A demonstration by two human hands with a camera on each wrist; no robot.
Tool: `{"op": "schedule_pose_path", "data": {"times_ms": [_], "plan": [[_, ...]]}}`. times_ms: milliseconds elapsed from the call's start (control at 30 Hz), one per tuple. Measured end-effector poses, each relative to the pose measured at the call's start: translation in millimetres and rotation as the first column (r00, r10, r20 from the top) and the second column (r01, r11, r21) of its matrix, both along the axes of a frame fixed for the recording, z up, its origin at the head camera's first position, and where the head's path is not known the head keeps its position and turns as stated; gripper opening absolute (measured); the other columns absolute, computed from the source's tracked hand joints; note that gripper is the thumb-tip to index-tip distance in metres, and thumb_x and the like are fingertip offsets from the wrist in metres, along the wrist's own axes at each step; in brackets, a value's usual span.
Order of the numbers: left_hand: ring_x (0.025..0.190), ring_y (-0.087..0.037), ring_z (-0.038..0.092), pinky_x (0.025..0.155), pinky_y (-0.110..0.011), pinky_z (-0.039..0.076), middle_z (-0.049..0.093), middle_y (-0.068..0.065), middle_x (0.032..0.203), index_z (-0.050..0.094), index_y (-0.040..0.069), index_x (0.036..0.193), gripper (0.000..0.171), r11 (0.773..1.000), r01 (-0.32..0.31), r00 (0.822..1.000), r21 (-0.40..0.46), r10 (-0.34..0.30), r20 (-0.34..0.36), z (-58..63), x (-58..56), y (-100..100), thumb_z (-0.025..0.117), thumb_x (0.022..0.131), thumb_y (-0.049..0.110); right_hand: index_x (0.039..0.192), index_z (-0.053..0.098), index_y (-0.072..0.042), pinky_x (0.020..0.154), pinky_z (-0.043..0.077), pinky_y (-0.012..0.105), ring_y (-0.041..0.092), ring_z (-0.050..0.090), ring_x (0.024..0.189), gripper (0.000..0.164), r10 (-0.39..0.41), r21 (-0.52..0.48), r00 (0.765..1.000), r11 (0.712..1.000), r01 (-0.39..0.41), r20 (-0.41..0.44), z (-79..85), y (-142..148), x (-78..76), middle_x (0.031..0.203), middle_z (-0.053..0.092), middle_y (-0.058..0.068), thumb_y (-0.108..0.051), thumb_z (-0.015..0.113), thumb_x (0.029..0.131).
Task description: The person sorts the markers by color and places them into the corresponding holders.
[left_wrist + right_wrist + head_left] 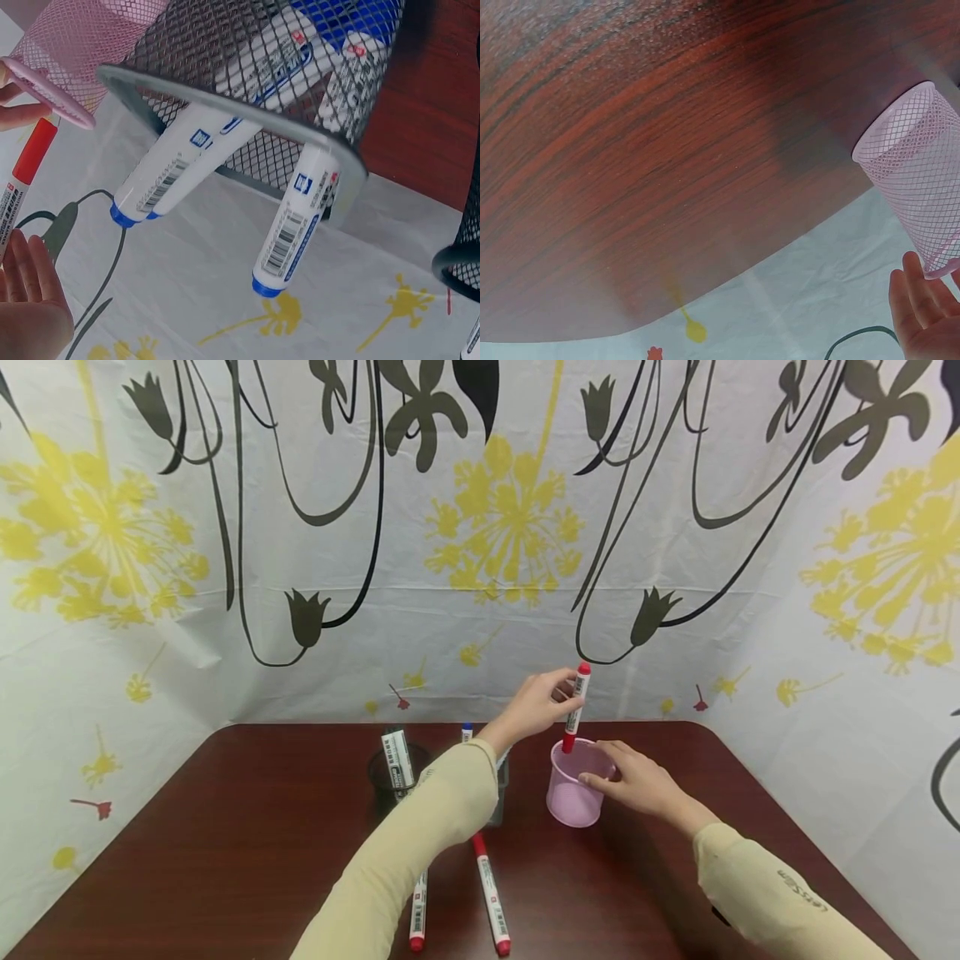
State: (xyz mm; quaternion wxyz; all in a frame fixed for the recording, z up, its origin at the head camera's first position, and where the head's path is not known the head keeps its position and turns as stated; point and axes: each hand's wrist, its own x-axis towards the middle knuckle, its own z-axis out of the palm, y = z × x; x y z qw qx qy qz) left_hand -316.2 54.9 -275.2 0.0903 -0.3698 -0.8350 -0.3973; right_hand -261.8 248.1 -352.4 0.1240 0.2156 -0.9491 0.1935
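Observation:
My left hand [536, 703] pinches a white marker [577, 706] with red ends, holding it nearly upright. The marker's lower red end overlaps the mouth of a pink mesh pen cup [573, 802] in the head view. Around the cup's rim, on its right side, my right hand [637, 777] holds it with the thumb in front and the fingers behind. In the left wrist view the marker's red end [35, 150] lies close to the pink rim [52, 94]. The right wrist view shows fingertips [911, 262] at the rim of the upright cup.
Behind my left forearm stands a dark mesh holder [352, 154] with several blue-ended white markers [289, 217]. Left of it is a black round mesh cup [382, 777] holding a white marker [397, 760]. Two red-ended markers [491, 893] lie on the brown table [247, 843] in front.

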Motion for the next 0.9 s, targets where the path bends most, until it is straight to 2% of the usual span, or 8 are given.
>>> {"op": "schedule_pose_path", "data": {"times_ms": [333, 900], "plan": [[0.078, -0.01, 0.059, 0.068, -0.017, 0.044, 0.063, -0.006, 0.091, 0.055, 0.007, 0.114, 0.031, 1.0, -0.003, 1.0, -0.003, 0.003, -0.002, -11.2, -1.3, 8.7, 0.06, 0.085, 0.015, 0.121, 0.05, -0.006, 0.065, 0.048, 0.041, 0.018, 0.056, 0.08, 0.063, 0.009, -0.001, 1.0, 1.0, -0.009, 0.003, -1.5, 1.2, 0.4, 0.114, 0.051, 0.014, -0.052, 0.058, 0.078], [0.08, -0.007, 0.059, 0.069, -0.017, 0.044, 0.063, -0.003, 0.093, 0.055, 0.01, 0.115, 0.031, 0.997, -0.034, 0.997, -0.067, 0.038, 0.061, -34.6, -1.3, 13.6, 0.06, 0.085, 0.017, 0.121, 0.05, -0.006, 0.067, 0.047, 0.042, 0.019, 0.057, 0.08, 0.062, 0.016, -0.002, 1.0, 1.0, -0.016, -0.016, -2.3, 1.4, 0.1, 0.115, 0.05, 0.013, -0.05, 0.058, 0.079]]}}
